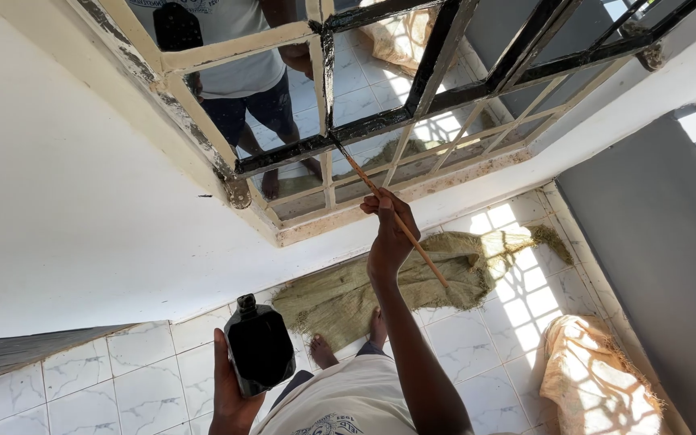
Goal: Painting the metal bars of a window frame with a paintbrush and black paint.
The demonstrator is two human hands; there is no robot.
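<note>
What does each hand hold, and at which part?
Right hand grips a thin brush mid-handle. Left hand holds a black bottle at its lower body.

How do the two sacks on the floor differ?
The green sack lies spread flat under the person's feet; the cream sack is bunched up by the grey wall. The green one is mostly shaded, the cream one sunlit. Both are woven and lie on white tiles.
</note>
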